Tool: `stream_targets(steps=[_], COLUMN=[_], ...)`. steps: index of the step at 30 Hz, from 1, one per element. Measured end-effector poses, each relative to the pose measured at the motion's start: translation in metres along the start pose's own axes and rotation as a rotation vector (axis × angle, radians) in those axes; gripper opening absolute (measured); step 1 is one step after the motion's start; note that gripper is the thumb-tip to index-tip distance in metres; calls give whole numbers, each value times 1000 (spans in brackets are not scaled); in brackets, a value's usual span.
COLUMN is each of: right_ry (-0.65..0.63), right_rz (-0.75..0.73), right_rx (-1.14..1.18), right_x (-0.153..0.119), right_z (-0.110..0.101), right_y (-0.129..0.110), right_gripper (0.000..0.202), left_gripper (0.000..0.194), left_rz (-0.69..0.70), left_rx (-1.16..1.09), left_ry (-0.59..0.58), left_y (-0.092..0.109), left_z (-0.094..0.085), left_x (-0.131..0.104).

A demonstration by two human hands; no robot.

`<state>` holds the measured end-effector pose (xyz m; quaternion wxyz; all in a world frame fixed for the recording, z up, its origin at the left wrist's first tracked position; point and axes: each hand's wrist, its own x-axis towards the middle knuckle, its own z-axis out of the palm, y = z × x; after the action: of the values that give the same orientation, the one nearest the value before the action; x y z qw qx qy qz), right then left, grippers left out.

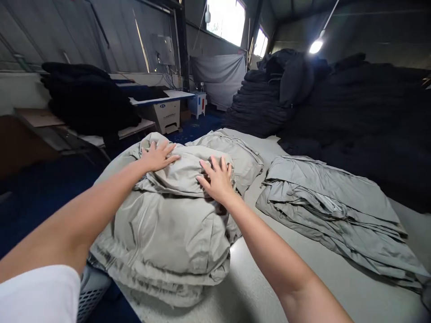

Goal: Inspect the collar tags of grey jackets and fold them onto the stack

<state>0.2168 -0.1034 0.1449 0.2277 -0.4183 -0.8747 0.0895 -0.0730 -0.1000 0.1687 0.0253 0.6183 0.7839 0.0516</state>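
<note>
A thick, light grey-green jacket (175, 233) lies folded on a pile of like garments, its elastic hem towards me. On the far left of its upper fold rests my left hand (159, 156), fingers spread flat on the cloth. My right hand (217, 179) lies on the right side of the same fold, fingers apart and slightly bent. Neither hand grips the fabric. Behind the pile, another folded grey garment (232, 152) sits on the white table (249, 287).
A stack of flat grey garments (330, 211) lies at the table's right. Tall piles of dark garments (363, 107) stand behind it. Black garments (87, 98) are heaped on a bench at left. A plastic basket (90, 298) stands below the table's left edge.
</note>
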Motion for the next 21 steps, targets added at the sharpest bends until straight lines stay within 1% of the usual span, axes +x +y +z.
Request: stream_targets(steps=[1, 3, 6, 8, 10, 12, 14, 16, 18, 19, 20, 21], right_ry=[-44, -131, -177, -194, -221, -233, -215, -187, -154, -116, -46, 60], right_rz=[21, 123, 265, 313, 346, 362, 362, 366, 339, 302, 264, 243], right_rx=[-19, -24, 5, 35, 62, 80, 104, 155, 257, 331, 411, 482], right_x=[-1, -5, -14, -15, -10, -4, 0, -1, -6, -11, -16, -22], right_z=[7, 21, 40, 46, 49, 50, 54, 58, 61, 62, 63, 63], right_y=[2, 11, 31, 41, 46, 47, 46, 48, 56, 64, 75, 90], right_gripper=[63, 63, 62, 62, 63, 63, 62, 61, 61, 59, 55, 52], left_gripper=[74, 75, 77, 75, 72, 68, 66, 64, 65, 65, 66, 67], left_rz=[-5, 24, 100, 129, 130, 128, 130, 136, 141, 142, 146, 154], left_rx=[-3, -19, -48, -80, -109, -123, -127, -126, -134, -147, -164, -180], left_ry=[-13, -32, -14, 16, 40, 73, 109, 137, 132, 116, 102, 109], left_y=[7, 23, 43, 50, 51, 50, 49, 49, 47, 45, 43, 40], left_z=[13, 40, 79, 99, 113, 122, 126, 125, 120, 115, 109, 103], left_x=[8, 24, 47, 58, 66, 71, 73, 73, 71, 68, 65, 61])
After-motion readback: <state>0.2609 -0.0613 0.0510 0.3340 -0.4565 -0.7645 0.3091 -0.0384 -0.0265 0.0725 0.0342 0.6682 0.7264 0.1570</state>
